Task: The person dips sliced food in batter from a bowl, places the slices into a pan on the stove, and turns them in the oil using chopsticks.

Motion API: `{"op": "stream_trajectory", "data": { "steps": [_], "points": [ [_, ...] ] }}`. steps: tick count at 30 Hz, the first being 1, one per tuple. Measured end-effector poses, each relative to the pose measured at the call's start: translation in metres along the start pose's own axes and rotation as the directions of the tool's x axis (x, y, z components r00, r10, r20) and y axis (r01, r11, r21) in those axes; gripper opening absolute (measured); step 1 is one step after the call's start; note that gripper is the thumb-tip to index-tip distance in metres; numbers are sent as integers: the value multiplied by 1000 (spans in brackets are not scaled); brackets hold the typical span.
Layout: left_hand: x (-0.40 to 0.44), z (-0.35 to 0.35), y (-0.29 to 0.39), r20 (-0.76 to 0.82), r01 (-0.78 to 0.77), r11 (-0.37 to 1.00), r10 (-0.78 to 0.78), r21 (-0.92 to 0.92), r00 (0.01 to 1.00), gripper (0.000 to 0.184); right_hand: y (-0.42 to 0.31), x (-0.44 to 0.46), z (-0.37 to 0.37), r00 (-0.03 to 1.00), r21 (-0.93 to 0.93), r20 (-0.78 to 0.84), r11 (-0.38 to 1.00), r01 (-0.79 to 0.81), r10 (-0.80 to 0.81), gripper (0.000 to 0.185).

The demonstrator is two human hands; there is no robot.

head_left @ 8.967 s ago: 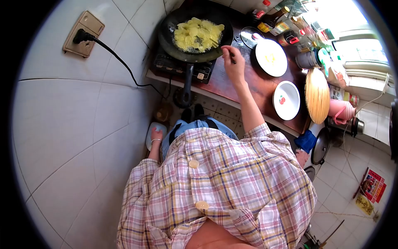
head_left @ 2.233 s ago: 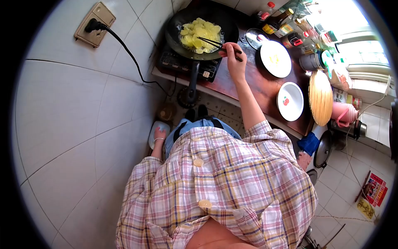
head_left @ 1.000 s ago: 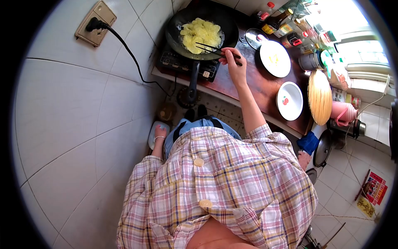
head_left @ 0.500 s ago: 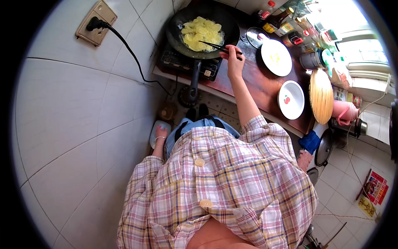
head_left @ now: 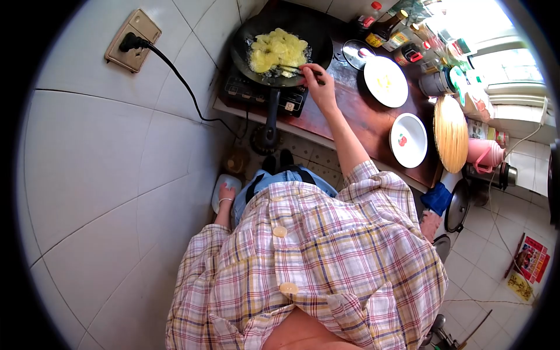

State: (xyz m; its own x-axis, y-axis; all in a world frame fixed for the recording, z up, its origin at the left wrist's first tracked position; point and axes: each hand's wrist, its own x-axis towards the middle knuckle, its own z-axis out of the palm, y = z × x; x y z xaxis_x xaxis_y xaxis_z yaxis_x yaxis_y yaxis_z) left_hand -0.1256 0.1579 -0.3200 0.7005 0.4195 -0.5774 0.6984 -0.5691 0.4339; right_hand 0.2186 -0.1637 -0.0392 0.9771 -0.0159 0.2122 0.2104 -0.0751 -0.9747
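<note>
My right hand (head_left: 320, 88) grips dark chopsticks (head_left: 296, 70) low over the near right side of a black wok (head_left: 319, 48). Their tips are among thin yellow slices (head_left: 279, 49), which look like potato and lie in bubbling oil. The wok sits on a black induction cooker (head_left: 248, 90), its handle pointing toward me. Down by my left hip, my left hand (head_left: 226, 192) is closed at a shallow white dish (head_left: 224, 182). Its fingers are only partly visible.
Right of the wok are a glass lid (head_left: 357, 53), a white plate (head_left: 392, 87) with some yellow bits, and a white bowl (head_left: 408, 149). Bottles (head_left: 386, 30) line the back, near a round straw tray (head_left: 450, 135). A power cord (head_left: 178, 70) hangs from the left wall socket.
My right hand has shifted slightly left and toward me with the chopsticks, whose tips now reach the near right edge of the slices. The slices have bunched together. My left hand stays low.
</note>
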Motion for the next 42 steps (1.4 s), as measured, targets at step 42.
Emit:
{"op": "stream_trajectory", "data": {
  "steps": [42],
  "points": [
    [-7,9,-5,42,133,968,-127,-213,991,51,35,81,7,941,450,-252,888,-92,225,17]
  ]
}}
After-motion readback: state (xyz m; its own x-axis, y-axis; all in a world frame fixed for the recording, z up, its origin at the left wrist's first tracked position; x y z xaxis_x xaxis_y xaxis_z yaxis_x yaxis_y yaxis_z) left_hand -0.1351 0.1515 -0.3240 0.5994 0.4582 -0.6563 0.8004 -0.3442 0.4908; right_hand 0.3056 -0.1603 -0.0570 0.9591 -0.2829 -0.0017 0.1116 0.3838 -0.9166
